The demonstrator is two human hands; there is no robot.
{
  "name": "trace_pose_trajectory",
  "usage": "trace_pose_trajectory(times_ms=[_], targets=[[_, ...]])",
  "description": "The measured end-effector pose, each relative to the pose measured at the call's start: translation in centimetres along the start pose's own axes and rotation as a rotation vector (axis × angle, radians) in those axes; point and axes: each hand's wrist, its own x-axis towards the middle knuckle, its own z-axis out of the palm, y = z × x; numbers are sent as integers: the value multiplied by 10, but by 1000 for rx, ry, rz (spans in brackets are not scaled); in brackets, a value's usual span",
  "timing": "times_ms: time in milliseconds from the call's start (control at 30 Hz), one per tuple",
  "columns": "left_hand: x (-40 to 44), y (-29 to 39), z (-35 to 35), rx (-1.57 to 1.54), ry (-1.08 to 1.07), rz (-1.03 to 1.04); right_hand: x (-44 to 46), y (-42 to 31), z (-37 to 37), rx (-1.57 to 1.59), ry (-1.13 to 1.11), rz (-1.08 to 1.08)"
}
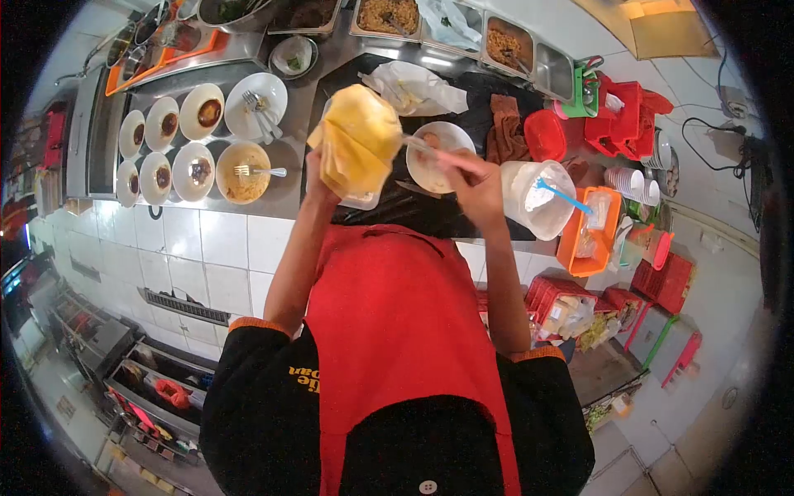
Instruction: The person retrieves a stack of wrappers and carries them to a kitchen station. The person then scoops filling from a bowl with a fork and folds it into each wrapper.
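Observation:
My left hand (319, 177) is raised over the counter, its fingers closed round a stack of thin yellow dough sheets (357, 136), with one edge folded forward. In my right hand (481, 188) is a slim utensil (438, 151), and its narrow end reaches the right edge of the sheets. Blur hides whether that tip is a blade or a spatula. Below the utensil stands a white bowl (444, 175) with some pinkish stuff inside. Under the sheets, part of a clear container (361, 201) shows. A white tub (529, 217) of white powder with a blue spoon (564, 197) stands beside my right hand.
Several white bowls with dark sauce (198, 171) line the left counter, near a bowl of yellow food with a fork (240, 188). Steel trays (509, 45) run along the back. Crumpled white plastic (413, 87), a brown cloth (505, 128) and an orange basket (589, 264) are close by.

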Motion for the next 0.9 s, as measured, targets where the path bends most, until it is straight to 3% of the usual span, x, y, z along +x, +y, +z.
trace_pose_trajectory(times_ms=[67, 133, 200, 233, 267, 333, 367, 633, 700, 833, 900], targets=[[6, 5, -32, -12, -38, 21, -3, 32, -33, -511, 31, 259], [6, 11, -47, -26, -78, 47, -10, 87, -38, -658, 67, 276], [3, 8, -47, 152, -48, 142, -13, 116, -45, -827, 104, 294], [3, 9, -43, -68, -120, 36, -12, 123, -36, -896, 132, 245], [2, 9, -33, -93, -126, 31, -13, 125, -27, -966, 162, 196], [-2, 9, -14, 44, 41, 24, -12, 92, -8, -1004, 169, 251], [-3, 7, -14, 6, -47, 30, -14, 89, -8, -981, 140, 285], [-1, -5, -31, 68, -9, 25, -12, 92, -17, -984, 233, 110], [1, -5, -28, 112, 24, 36, -14, 102, -16, -1042, 84, 215], [0, -4, -30, 31, 27, 3, -11, 98, -15, -958, 109, 201], [-1, -5, -33, -9, -1, -6, -5, 92, -9, -993, 179, 303]])
